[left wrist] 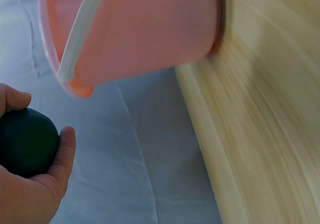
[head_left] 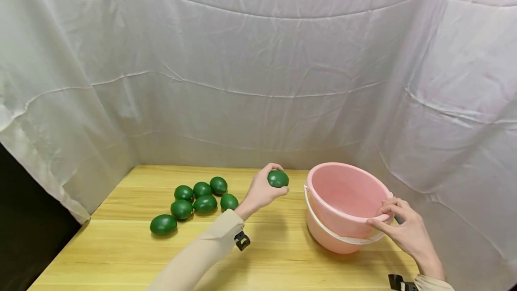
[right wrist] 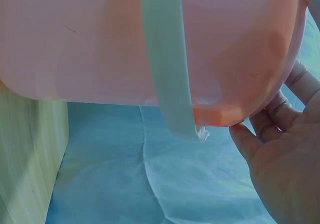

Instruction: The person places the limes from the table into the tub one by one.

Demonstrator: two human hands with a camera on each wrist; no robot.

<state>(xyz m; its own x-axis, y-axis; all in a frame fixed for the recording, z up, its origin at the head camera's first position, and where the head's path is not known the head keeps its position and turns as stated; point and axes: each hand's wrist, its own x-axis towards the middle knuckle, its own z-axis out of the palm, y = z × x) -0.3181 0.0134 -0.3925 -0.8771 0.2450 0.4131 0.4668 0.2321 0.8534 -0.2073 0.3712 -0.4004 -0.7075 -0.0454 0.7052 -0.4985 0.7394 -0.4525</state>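
In the head view, my left hand (head_left: 261, 192) holds a glossy dark green oval fruit (head_left: 278, 178), avocado-like in shape, between thumb and fingers above the table. The left wrist view shows the same fruit (left wrist: 27, 143) held apart from the pink bucket (left wrist: 150, 31). That bucket (head_left: 329, 214) stands on the right of the table, its white handle hanging down on the near side. My right hand (head_left: 409, 226) pinches the bucket's near right rim, fingers over the edge and thumb outside. The part of the bucket's inside that shows holds nothing; its bottom is partly hidden.
Several more green oval fruits (head_left: 205, 204) lie grouped on the left of the wooden table (head_left: 121, 255). One fruit (head_left: 163, 225) lies a little apart, nearer the front. A pale grey cloth (head_left: 250, 80) hangs behind the table and along its sides.
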